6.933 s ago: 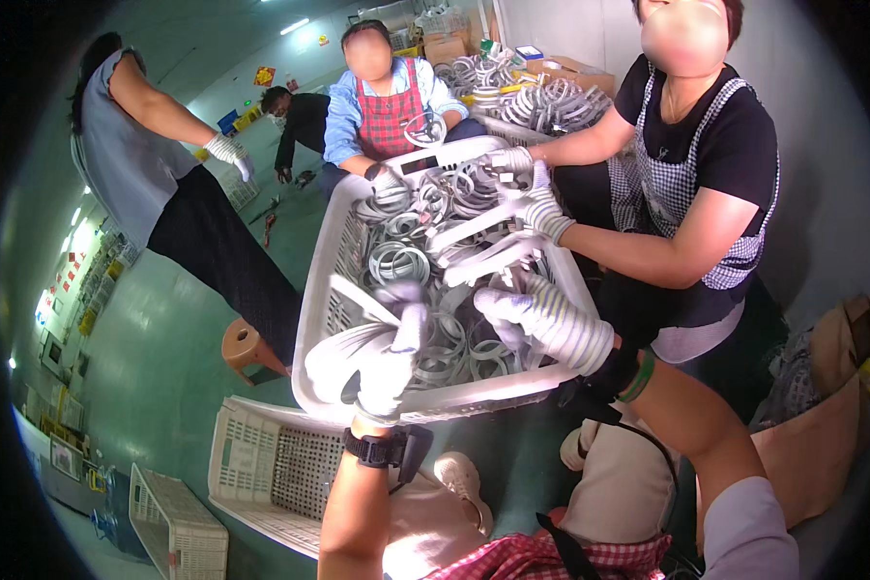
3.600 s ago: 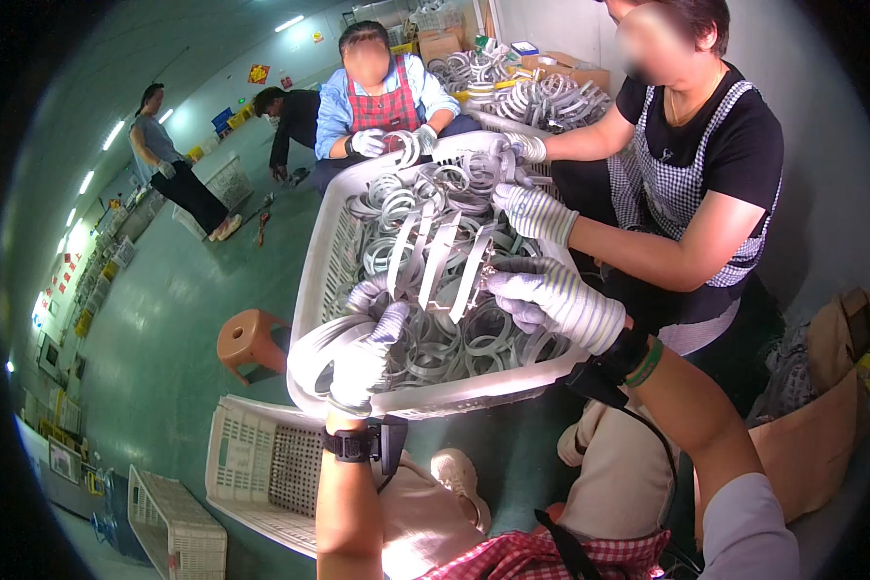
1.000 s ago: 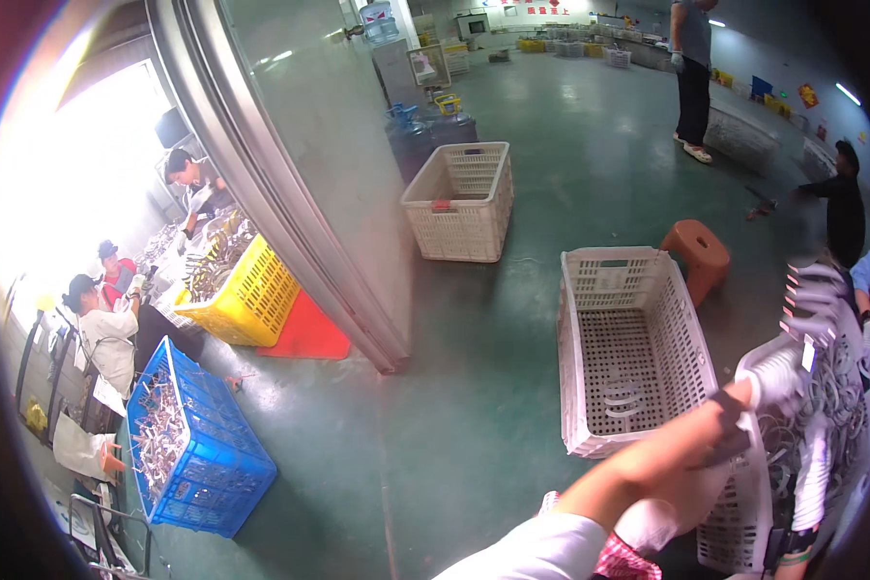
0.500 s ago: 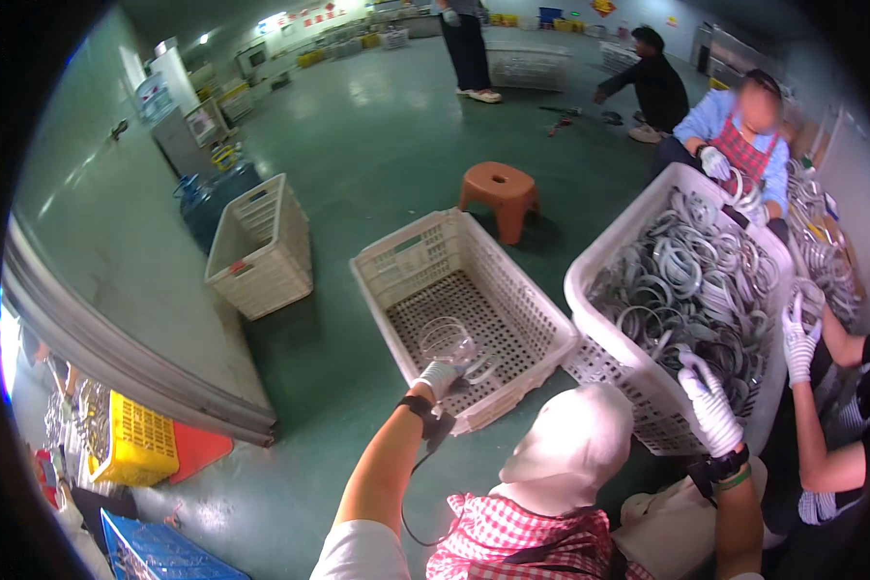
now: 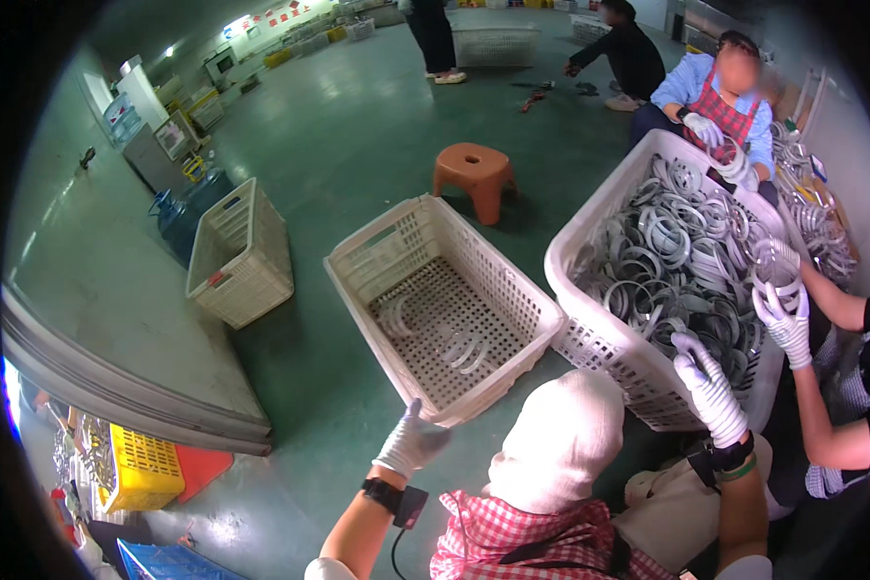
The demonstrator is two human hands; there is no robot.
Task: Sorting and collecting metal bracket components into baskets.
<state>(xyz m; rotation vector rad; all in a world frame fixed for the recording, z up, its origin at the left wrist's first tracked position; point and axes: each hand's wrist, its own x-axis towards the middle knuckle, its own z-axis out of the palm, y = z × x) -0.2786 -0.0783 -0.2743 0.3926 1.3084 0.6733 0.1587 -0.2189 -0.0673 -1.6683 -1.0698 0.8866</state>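
Observation:
My left hand (image 5: 413, 442), in a white glove, is just outside the near end of a low off-white crate (image 5: 377, 340). It is empty, with the thumb raised away from the fingers. Inside that crate lie a few thin rings (image 5: 467, 353) near the middle and more pale rings (image 5: 394, 317) by its left wall. My right hand (image 5: 710, 394), gloved too, hovers at the near side of a big white tub (image 5: 575, 300). Its fingers are stretched out and it holds nothing that I can see. Grey and silvery rings (image 5: 667, 237) fill the tub in a tangled heap.
To the right, a co-worker's gloved hands (image 5: 786, 319) hold a stack of rings. Another person (image 5: 720, 106) handles rings behind the tub. An orange stool (image 5: 475, 179) stands beyond the low crate. Another white crate (image 5: 245, 261) and blue water bottles (image 5: 179, 220) stand left.
My left hand has let go of the rings, which now lie in the low crate, and has drawn back past its near edge. My right hand stays by the tub. The view has shifted slightly.

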